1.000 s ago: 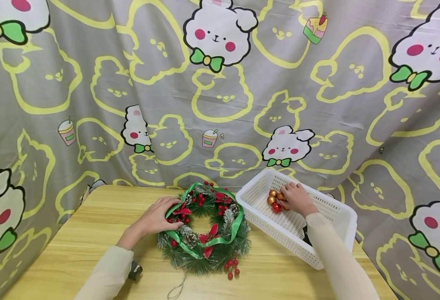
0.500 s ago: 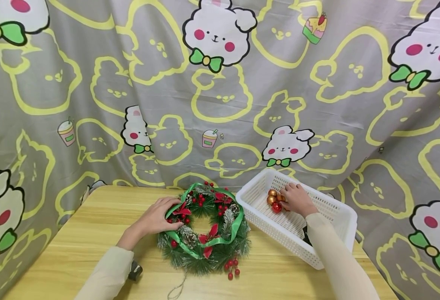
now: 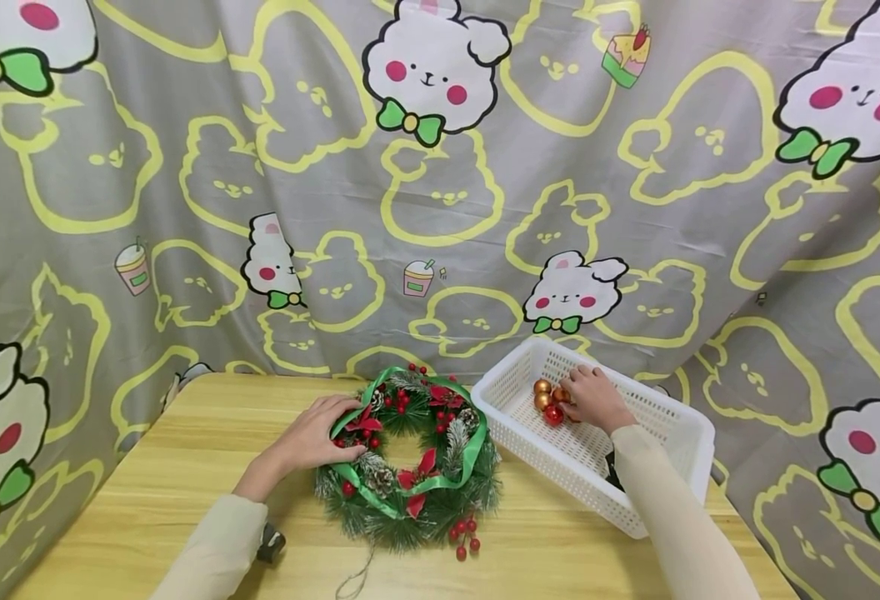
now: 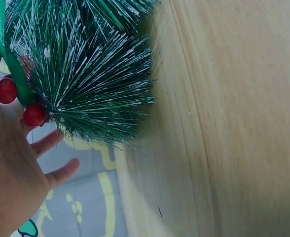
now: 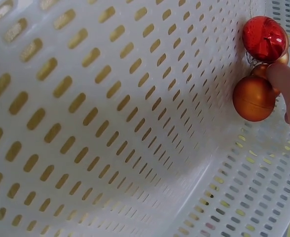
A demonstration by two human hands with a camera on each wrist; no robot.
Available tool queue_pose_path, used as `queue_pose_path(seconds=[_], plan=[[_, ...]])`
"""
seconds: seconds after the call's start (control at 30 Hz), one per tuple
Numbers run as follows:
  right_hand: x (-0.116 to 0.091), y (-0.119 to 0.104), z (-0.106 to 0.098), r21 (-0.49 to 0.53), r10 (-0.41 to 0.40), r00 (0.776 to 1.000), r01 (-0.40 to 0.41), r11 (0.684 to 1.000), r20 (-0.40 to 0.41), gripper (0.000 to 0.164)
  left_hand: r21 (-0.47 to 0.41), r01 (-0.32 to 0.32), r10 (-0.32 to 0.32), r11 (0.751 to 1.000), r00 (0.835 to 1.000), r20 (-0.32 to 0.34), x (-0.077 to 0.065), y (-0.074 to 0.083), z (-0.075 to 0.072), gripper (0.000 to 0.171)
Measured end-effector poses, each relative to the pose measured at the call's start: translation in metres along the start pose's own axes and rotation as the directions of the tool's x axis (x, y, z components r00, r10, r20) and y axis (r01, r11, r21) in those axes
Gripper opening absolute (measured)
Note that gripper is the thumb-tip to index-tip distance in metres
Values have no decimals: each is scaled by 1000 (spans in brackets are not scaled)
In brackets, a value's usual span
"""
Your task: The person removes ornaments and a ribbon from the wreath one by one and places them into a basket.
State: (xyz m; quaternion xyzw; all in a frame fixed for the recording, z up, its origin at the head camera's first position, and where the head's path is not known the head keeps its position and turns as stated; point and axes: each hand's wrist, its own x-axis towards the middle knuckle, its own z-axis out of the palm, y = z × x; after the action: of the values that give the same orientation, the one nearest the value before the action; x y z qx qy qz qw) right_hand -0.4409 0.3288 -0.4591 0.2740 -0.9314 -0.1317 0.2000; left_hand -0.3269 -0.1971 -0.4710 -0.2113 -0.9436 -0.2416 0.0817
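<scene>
A green pine Christmas wreath [image 3: 410, 525] lies on the table, with a loose green ribbon [image 3: 472, 457], red flowers, pine cones and red berries on it. My left hand [image 3: 318, 432] rests on the wreath's left side, thumb and fingers apart. In the left wrist view, its fingers [image 4: 62, 173] are loosely spread beside the needles. Inside a white perforated basket [image 3: 552, 483], my right hand [image 3: 596, 397] holds a cluster of baubles. The right wrist view shows its thumb against a gold bauble [image 5: 254, 98], with a red bauble [image 5: 265, 39] above. The other fingertips are hidden.
A sprig of red berries [image 3: 462, 537] lies at the wreath's lower right. Thin string [image 3: 353, 579] trails in front of it. A small black object [image 3: 271, 542] sits partly behind the left sleeve. Something dark [image 3: 612, 471] is in the basket. A patterned curtain [image 3: 440, 208] hangs behind the table.
</scene>
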Motion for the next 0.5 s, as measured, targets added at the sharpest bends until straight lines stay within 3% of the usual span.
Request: queue_pose_path(seconds=[0.5], plan=[[9, 2, -10, 23, 5, 998, -3, 1000, -61, 31, 1, 5, -5, 1000, 1000, 0, -1, 2, -1, 77]])
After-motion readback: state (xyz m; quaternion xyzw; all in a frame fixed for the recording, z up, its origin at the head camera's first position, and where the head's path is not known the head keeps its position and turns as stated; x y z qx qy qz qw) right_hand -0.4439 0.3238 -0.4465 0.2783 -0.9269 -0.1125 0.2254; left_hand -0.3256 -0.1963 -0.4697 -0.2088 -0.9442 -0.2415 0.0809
